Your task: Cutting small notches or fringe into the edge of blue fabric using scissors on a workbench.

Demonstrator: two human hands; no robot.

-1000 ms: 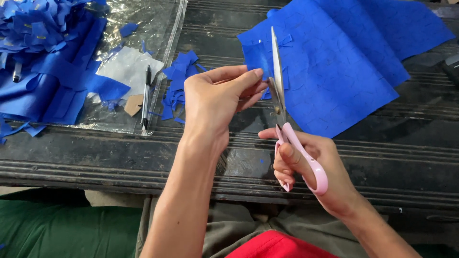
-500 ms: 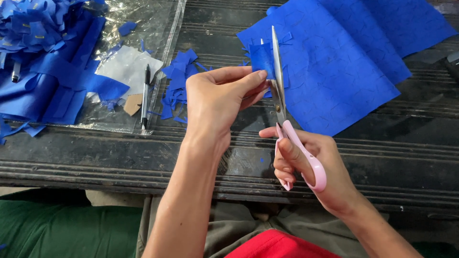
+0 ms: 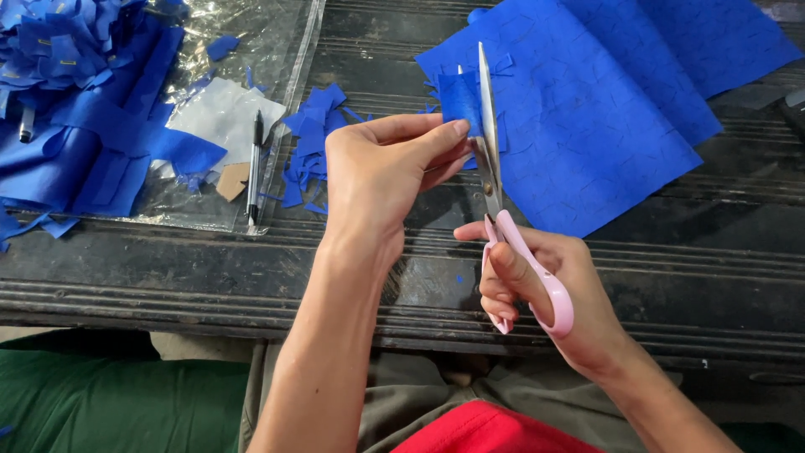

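Blue scrap [image 3: 459, 99] pinched in left hand [image 3: 381, 172], just above right hand [image 3: 541, 289], which grips pink scissors [image 3: 495, 180]. Risk: blades v. close to fingertips [image 3: 457, 130]; nick or crooked cut if scrap slips.

Both forearms are bare, with olive-grey trousers and a red garment below.

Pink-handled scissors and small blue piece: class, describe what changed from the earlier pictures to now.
Little changed. The left hand pinches the small blue fabric piece as before; the pink-handled scissors in the right hand look slightly more closed on it. The big blue sheet, black pen and dark table stayed put.
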